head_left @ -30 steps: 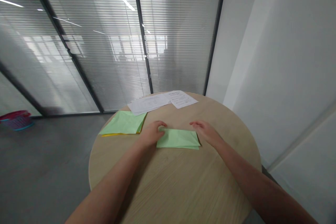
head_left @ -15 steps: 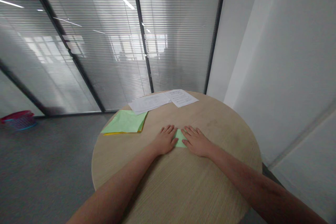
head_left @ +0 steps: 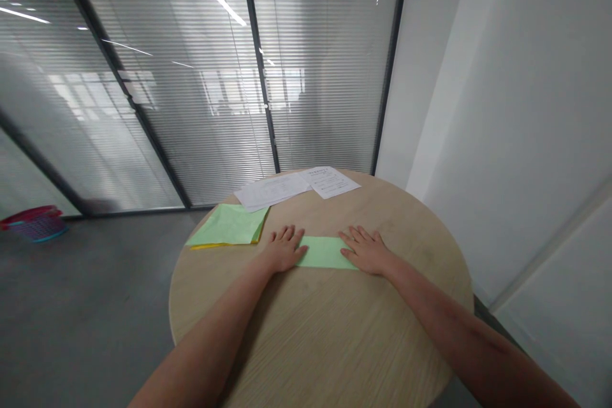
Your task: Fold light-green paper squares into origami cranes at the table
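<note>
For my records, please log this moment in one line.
green strip: flat on table; left hand: touching left end; right hand: touching right end

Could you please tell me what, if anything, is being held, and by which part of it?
Nothing is gripped: the left hand rests spread at the left end of the light-green rectangular paper sheet, the right hand at its right end.

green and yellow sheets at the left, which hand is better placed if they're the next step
Probably the left hand: it spreads at the left end of the green strip, close to the green and yellow sheets. The right hand lies at the strip's other end, farther away.
</note>
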Tool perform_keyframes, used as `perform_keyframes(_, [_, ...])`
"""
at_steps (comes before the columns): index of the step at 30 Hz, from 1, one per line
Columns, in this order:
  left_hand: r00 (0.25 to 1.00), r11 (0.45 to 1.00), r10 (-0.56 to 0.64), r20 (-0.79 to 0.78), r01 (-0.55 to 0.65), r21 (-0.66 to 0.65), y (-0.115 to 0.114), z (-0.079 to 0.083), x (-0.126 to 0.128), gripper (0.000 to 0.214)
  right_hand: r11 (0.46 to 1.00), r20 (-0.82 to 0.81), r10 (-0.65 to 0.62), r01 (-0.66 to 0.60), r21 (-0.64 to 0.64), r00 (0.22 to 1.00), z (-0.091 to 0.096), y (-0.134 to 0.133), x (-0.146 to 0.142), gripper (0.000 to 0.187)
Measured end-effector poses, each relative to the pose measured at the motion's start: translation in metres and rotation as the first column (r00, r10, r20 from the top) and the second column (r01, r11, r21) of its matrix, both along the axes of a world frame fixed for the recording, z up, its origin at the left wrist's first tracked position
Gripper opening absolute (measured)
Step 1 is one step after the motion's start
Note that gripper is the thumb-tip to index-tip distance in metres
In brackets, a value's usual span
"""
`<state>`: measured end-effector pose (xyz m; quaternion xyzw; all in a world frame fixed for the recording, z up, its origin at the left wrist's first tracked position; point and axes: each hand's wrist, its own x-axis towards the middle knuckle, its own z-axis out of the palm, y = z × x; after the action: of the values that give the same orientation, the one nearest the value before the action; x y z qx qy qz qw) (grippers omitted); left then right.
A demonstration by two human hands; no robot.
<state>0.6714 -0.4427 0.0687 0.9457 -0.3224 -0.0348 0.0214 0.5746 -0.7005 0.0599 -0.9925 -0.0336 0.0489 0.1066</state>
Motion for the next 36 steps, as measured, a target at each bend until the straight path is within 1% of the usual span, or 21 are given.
perform_keyframes(3, [0.999,0.999,0.014,0.048,-0.011,-0.053,0.006,0.006,0.004,0.062,0.999,0.034,-0.033,0.032,0.022,0.999,-0.001,-0.006,0.003,0.062])
perform_keyframes(5, [0.997,0.993,0.011,0.072,-0.003,-0.117,0.01,0.012,0.006,0.054,0.997,0.068,-0.062,0.058,0.052,0.996,0.0,-0.009,0.004,0.061])
perform_keyframes(7, [0.998,0.981,-0.018,0.053,0.028,-0.191,0.013,0.019,0.008,0.042,0.994,0.103,-0.071,0.061,0.089,0.992,0.001,-0.011,0.004,0.059])
perform_keyframes(10, [0.999,0.963,-0.031,0.025,0.036,-0.265,0.013,0.025,0.008,0.027,0.992,0.183,-0.043,0.019,0.128,0.982,0.003,-0.012,0.006,0.05])
perform_keyframes(13, [0.999,0.963,-0.006,0.051,0.02,-0.269,0.01,0.025,0.007,0.02,0.988,0.282,0.005,-0.049,0.147,0.959,0.005,-0.01,0.006,0.046])
perform_keyframes(15, [0.998,0.965,0.002,0.069,0.016,-0.261,0.007,0.025,0.006,0.017,0.983,0.32,0.05,-0.103,0.149,0.946,0.005,-0.009,0.006,0.044])
perform_keyframes(18, [0.997,0.968,0.017,0.07,0.001,-0.25,0.005,0.025,0.005,0.015,0.979,0.309,0.113,-0.159,0.128,0.944,0.002,-0.007,0.006,0.043])
perform_keyframes(22, [0.998,0.972,0.032,0.056,-0.018,-0.236,0.005,0.026,0.006,0.018,0.985,0.267,0.115,-0.145,0.094,0.957,-0.003,-0.007,0.006,0.045])
perform_keyframes(26, [0.998,0.961,0.022,0.053,-0.006,-0.276,0.005,0.023,0.008,0.027,0.99,0.283,0.075,-0.106,0.096,0.956,-0.005,-0.007,0.008,0.047])
perform_keyframes(29, [0.999,0.955,-0.001,0.048,0.015,-0.297,0.005,0.021,0.009,0.029,0.996,0.263,-0.01,-0.014,0.093,0.965,-0.005,-0.006,0.008,0.048])
perform_keyframes(31, [0.999,0.953,-0.003,0.047,0.017,-0.303,0.005,0.019,0.01,0.03,0.995,0.242,-0.046,0.024,0.093,0.969,-0.004,-0.005,0.008,0.05])
perform_keyframes(36, [0.998,0.942,0.013,0.068,0.01,-0.336,0.005,0.016,0.013,0.029,0.995,0.238,-0.039,0.016,0.099,0.97,0.001,-0.001,0.004,0.053])
